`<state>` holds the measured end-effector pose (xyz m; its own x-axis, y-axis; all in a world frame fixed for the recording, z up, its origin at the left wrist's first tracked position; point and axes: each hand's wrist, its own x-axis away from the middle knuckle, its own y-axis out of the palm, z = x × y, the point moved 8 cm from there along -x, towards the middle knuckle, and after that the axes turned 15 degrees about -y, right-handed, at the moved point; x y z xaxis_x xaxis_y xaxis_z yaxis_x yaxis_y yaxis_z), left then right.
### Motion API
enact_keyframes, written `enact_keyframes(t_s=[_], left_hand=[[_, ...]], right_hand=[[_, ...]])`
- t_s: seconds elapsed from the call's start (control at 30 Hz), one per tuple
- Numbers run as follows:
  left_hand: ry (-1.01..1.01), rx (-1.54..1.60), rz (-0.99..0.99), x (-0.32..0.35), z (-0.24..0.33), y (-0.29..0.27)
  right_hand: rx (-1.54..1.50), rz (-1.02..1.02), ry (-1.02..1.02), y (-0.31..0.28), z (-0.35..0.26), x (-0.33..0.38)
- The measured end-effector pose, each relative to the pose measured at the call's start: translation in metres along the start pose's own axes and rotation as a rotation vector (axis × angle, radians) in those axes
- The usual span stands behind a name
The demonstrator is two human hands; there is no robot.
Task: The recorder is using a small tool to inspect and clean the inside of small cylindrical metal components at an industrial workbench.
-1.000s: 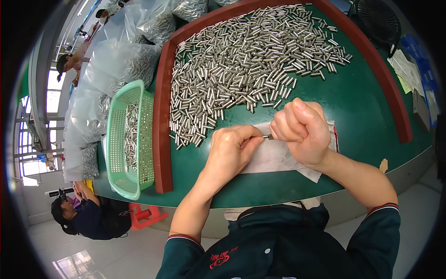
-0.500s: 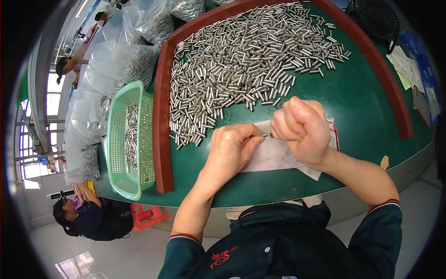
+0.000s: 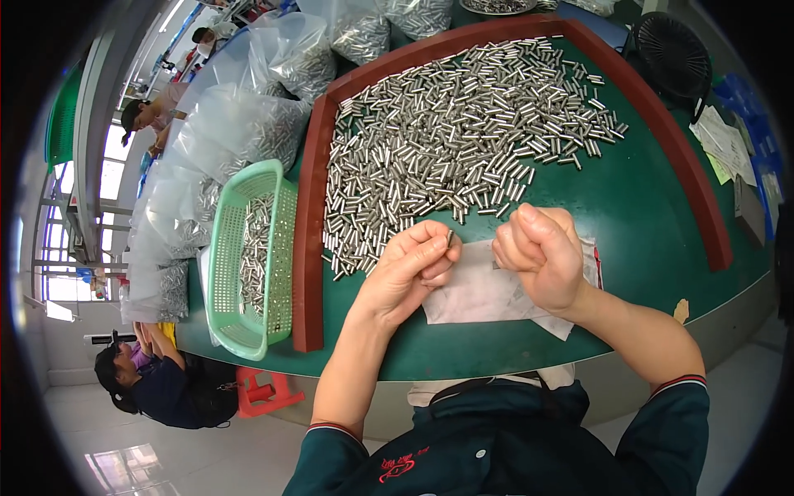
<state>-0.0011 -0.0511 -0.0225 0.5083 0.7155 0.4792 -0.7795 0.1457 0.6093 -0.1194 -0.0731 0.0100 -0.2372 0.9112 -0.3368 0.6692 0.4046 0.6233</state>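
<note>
My left hand (image 3: 404, 271) pinches a small metal pin (image 3: 449, 239) between thumb and fingertips, with one end pointing up. To its right, my right hand (image 3: 542, 263) is closed in a fist, thumb on top. A bit of something grey shows at the fist's left side, too little to name. The hands are a short gap apart above a stained white cloth (image 3: 471, 304) on the green tabletop (image 3: 604, 194). Just beyond them spreads a large heap of short, shiny metal pins (image 3: 447, 136).
A dark red raised border (image 3: 312, 231) frames the heap. Left of it stands a green perforated basket (image 3: 277, 318) holding more pins. Clear plastic bags of pins (image 3: 269, 132) line the far left. A black fan (image 3: 672, 51) and papers (image 3: 721, 142) sit at right. Other people work at left.
The pin pointed sideways at the right fist; my left hand has drawn away and turned, and the pin now stands steeper. The right hand stays closed. The whole view has shifted slightly.
</note>
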Motion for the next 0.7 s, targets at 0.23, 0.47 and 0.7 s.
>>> enact_keyframes(t_s=[0.23, 0.47, 0.7], left_hand=[[-0.043, 0.105, 0.016, -0.003, 0.000, -0.004], [-0.037, 0.101, 0.039, -0.002, 0.004, -0.006], [0.210, 0.075, 0.221, 0.015, 0.029, -0.029]], right_hand=[[-0.072, 0.038, 0.009, 0.000, -0.001, -0.001], [-0.067, 0.034, 0.010, 0.000, -0.001, -0.003], [-0.061, 0.017, 0.009, -0.001, 0.000, -0.003]])
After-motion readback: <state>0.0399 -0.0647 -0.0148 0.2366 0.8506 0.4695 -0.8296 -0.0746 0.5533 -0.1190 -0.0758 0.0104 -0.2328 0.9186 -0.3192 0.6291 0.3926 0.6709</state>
